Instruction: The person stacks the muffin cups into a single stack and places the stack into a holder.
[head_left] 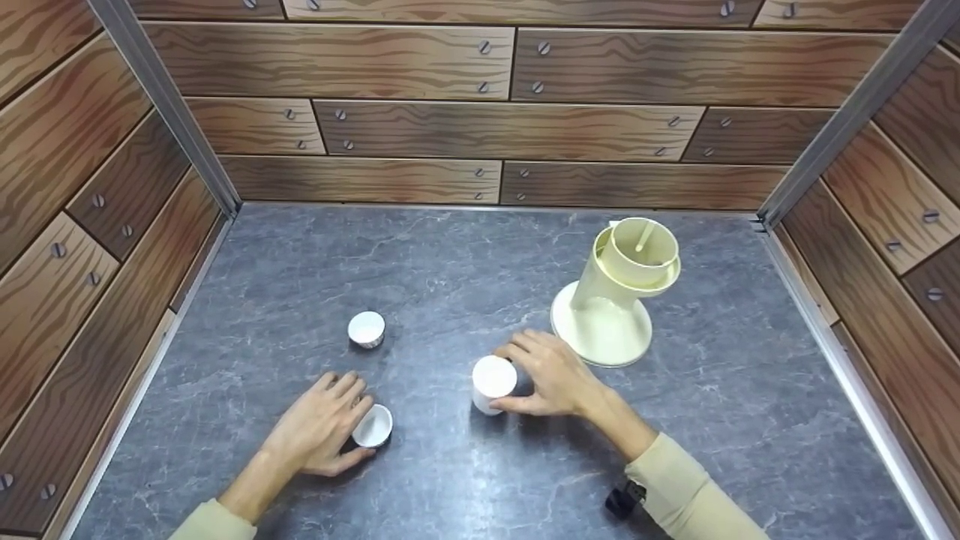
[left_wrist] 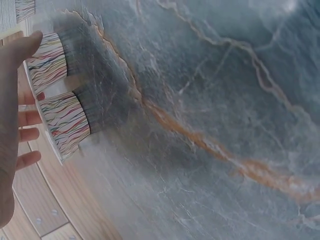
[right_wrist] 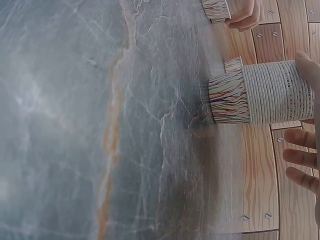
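Note:
My left hand [head_left: 324, 426] holds a small white paper baking cup [head_left: 379, 427] between thumb and forefinger, low over the table; its other fingers stretch past it. In the left wrist view that cup [left_wrist: 49, 65] has coloured wavy lines on its side. A similar cup [head_left: 367, 330] stands upright farther back, beyond the fingertips. Toward the middle, my right hand [head_left: 551, 375] grips a taller stack of nested paper cups [head_left: 487, 397] between thumb and fingers. Their packed rims look like white ribs in the right wrist view, with the lined bottom cup [right_wrist: 227, 100] lowest.
A pale yellow plastic stand [head_left: 600, 330] with a round base and a tilted cylindrical holder [head_left: 645, 255] stands behind the right hand. Wood-patterned walls [head_left: 420, 127] enclose the grey marbled table [head_left: 465, 270] at the back and both sides.

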